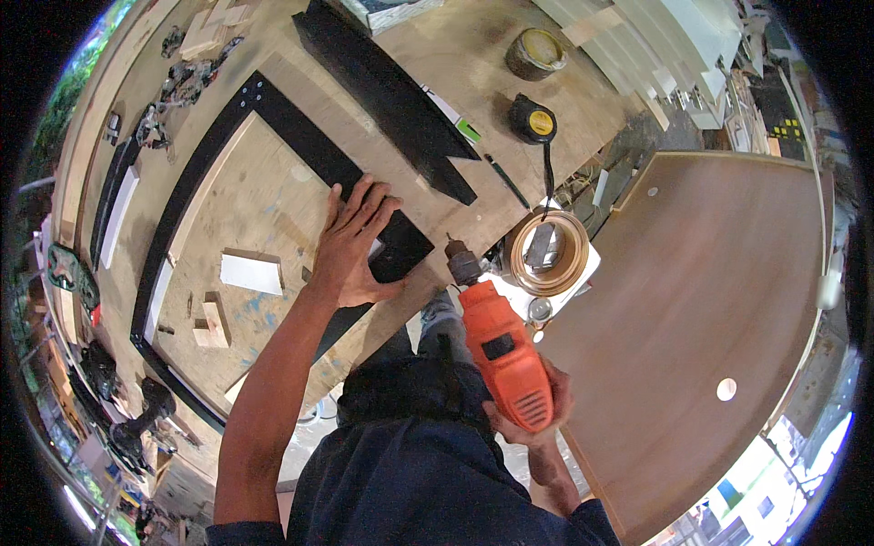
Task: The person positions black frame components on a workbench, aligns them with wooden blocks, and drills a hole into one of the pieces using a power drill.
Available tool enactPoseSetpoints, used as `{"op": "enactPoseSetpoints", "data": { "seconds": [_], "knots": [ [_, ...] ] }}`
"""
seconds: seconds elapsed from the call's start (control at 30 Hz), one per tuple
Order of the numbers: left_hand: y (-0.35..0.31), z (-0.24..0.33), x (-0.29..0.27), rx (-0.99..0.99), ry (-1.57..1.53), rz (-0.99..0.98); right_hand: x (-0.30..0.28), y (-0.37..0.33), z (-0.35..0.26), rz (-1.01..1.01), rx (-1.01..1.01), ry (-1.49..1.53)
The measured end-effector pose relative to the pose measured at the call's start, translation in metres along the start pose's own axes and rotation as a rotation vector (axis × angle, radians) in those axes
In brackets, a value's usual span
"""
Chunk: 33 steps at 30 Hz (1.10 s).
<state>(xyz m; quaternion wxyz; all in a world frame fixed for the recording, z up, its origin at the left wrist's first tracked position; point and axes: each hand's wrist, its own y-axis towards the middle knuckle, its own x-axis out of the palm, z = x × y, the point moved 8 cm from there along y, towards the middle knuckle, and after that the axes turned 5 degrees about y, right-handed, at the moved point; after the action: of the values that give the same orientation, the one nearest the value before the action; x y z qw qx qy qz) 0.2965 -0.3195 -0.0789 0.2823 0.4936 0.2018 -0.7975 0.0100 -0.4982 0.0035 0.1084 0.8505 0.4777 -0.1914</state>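
My left hand grips a black frame near its right-hand corner, fingers over one edge and thumb on the other side. The frame lies on the plywood worktable, with small screw heads or holes at its far corner. In my right hand is an orange power drill, held by its handle. The drill's chuck with a short bit points away from me, just right of the frame's corner and apart from it. Inside the frame lie a white block and a small wooden piece.
Beyond the frame lies a long black board. A tape measure, pencil and tin rest at right. A coiled strip roll sits beside the drill. A large brown panel stands right; clamps lie left.
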Motion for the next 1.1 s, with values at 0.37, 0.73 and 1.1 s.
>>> {"op": "enactPoseSetpoints", "data": {
  "seconds": [0.37, 0.73, 1.1],
  "knots": [
    [-0.003, -0.007, 0.011, 0.013, -0.016, -0.045, -0.033, 0.065, -0.096, -0.223, 0.097, -0.282],
    [-0.001, -0.008, 0.008, -0.010, -0.050, -0.128, -0.005, 0.083, -0.112, -0.463, 0.153, -0.285],
    [0.000, -0.008, 0.004, 0.000, -0.098, -0.075, 0.005, 0.080, -0.112, -0.497, 0.233, -0.266]
  ]
}}
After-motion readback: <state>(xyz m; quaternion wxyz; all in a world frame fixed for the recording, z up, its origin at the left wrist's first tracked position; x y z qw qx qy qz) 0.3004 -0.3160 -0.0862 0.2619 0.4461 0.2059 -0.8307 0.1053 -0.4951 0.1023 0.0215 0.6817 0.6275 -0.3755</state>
